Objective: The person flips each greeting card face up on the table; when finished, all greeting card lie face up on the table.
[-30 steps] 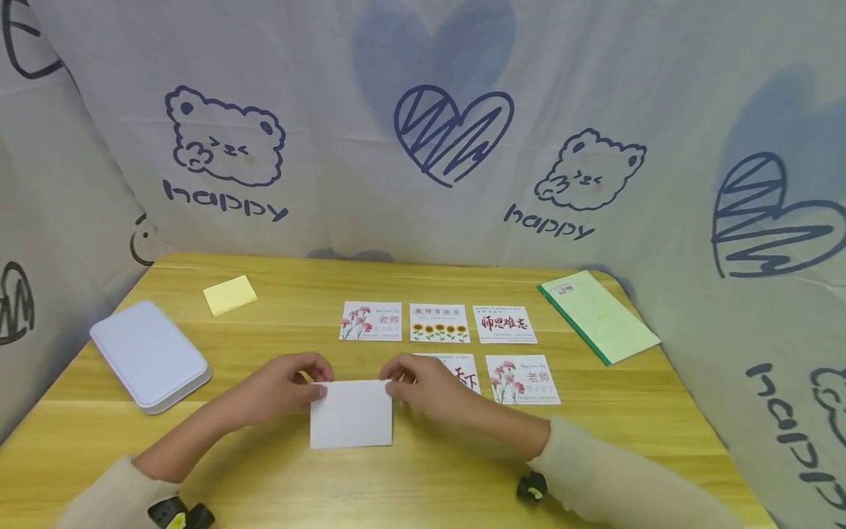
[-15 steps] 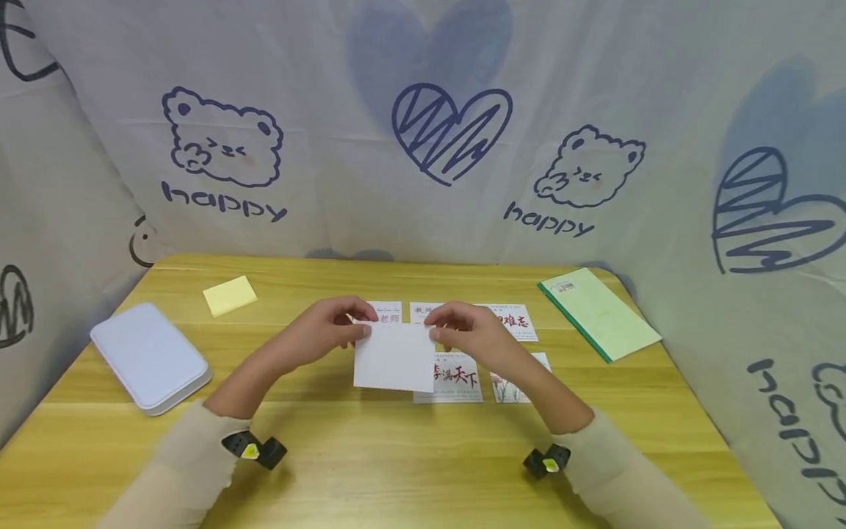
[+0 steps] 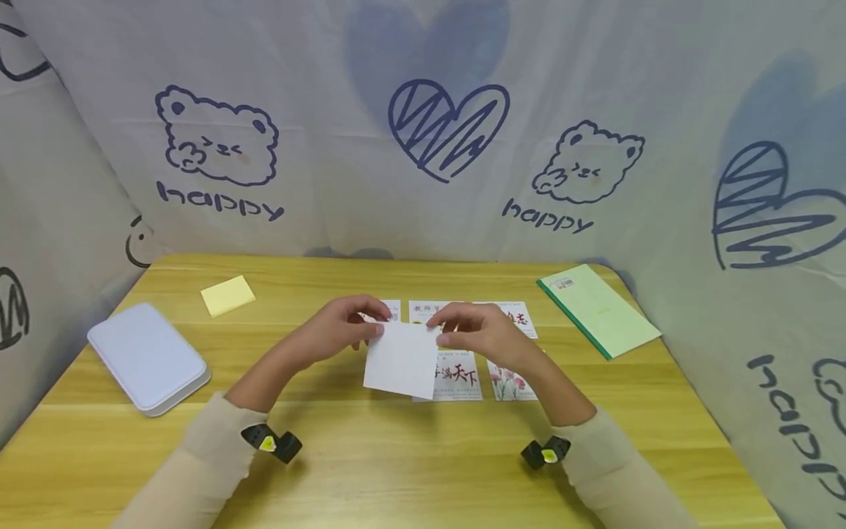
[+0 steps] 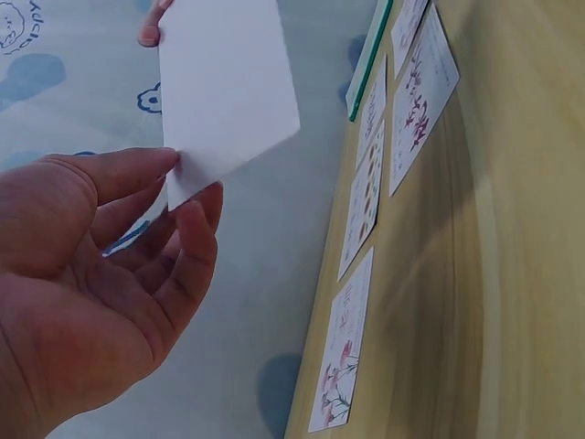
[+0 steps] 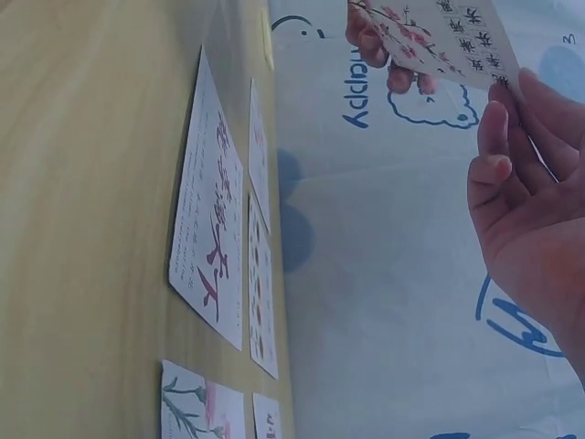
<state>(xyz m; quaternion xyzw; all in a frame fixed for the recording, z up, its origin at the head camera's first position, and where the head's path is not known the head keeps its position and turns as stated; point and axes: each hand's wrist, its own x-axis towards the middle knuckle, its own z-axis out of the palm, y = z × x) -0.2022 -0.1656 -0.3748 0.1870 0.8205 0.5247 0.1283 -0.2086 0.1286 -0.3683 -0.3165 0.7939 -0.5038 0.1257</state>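
Both hands hold one card [image 3: 400, 361] up above the table, its blank white back towards the head camera. In the right wrist view, the front of this card [image 5: 430, 37] shows pink blossoms on a branch and dark characters. My left hand [image 3: 338, 329] pinches its upper left corner between thumb and fingers. The upper right corner is pinched by my right hand [image 3: 485, 334]. Behind and below lie several printed cards in two rows, among them one with red characters [image 3: 456, 376] and a carnation card [image 3: 510, 383], both partly hidden.
A white case [image 3: 148, 356] lies at the table's left, with a yellow sticky-note pad [image 3: 228, 295] behind it. On the right is a pale green notebook [image 3: 600, 310]. A printed cloth [image 3: 330, 176] hangs behind the wooden table [image 3: 370, 470].
Both hands have lifted the white-backed card from nearer the table front, moving it forward and right. In the last half second it has shifted slightly right and tilted.
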